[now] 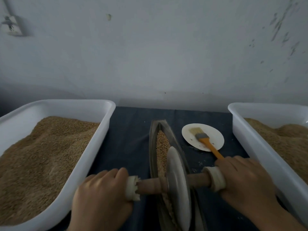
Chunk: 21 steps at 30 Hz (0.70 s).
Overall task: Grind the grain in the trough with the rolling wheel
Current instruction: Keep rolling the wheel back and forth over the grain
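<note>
Left hand (101, 194) and right hand (245, 182) each curled tight round the axle (196, 180), wheel (178, 185) seated in trough (152, 147) on grain (161, 144); judged best: equal downward pressure, wheel upright.

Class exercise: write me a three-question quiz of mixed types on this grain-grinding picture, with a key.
1. True or false: the brush lies in the trough.
2. The wheel stands: A) at the trough's far end B) toward its near end C) on the plate.
3. What do the left hand and right hand grip?

Key: 1 false, it lies on the plate; 2 B; 3 the cloth-wrapped ends of the wheel's wooden axle.
</note>
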Tool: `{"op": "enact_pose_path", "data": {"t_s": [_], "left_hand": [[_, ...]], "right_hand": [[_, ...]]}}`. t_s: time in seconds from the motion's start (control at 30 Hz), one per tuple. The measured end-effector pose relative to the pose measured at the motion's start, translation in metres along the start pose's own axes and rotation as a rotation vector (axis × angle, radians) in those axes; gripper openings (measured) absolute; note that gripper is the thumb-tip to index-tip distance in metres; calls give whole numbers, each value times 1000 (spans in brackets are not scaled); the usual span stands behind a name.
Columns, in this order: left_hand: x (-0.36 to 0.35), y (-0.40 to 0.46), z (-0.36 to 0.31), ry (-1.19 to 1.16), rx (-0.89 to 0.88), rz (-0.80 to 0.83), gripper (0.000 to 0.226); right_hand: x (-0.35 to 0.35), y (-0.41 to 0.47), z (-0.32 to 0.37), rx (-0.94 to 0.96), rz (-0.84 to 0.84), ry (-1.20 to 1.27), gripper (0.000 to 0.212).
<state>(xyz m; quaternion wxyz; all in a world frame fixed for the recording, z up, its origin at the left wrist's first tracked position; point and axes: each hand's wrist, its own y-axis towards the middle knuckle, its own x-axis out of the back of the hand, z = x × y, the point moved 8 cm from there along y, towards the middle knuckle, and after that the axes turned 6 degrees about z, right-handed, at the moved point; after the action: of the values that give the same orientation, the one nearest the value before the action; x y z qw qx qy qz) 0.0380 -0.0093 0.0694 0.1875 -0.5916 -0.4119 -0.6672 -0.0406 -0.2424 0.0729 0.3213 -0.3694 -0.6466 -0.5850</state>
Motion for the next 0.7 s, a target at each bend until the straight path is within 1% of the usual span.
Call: {"op": "enact_pose_path", "data": {"t_s": [0.07, 0.1, 0.17, 0.23, 0.27, 0.33, 0.37, 0.43, 0.53, 0.63, 0.7], "left_hand": [[-15, 19, 8, 7, 30, 41, 38], [-20, 33, 14, 59, 66, 44, 32], [-30, 61, 28, 126, 154, 39, 21], [-38, 86, 40, 148, 195, 26, 20], [-41, 97, 44, 142, 210, 29, 20], [-47, 110, 53, 88, 239, 61, 18], [-51, 113, 56, 64, 251, 80, 17], [-53, 107, 60, 26, 266, 73, 22], [-55, 77, 55, -18, 244, 10, 24], [-44, 45, 39, -43, 143, -73, 27], [-32, 30, 28, -17, 94, -85, 31]], "right_hand": [[-18, 16, -6, -65, 34, -7, 44], [-27, 28, -9, -92, 55, -13, 44], [-46, 52, -18, -139, 111, -52, 33], [-58, 76, -27, -167, 127, -72, 22], [-61, 85, -29, -160, 103, -59, 25], [-60, 98, -28, -126, 56, -44, 39], [-58, 100, -25, -110, 41, -51, 42], [-51, 99, -19, -91, 5, -78, 37], [-36, 82, -8, -54, -43, -127, 30], [-21, 54, 0, -30, -33, -124, 31], [-9, 33, 2, -33, -39, -85, 35]]}}
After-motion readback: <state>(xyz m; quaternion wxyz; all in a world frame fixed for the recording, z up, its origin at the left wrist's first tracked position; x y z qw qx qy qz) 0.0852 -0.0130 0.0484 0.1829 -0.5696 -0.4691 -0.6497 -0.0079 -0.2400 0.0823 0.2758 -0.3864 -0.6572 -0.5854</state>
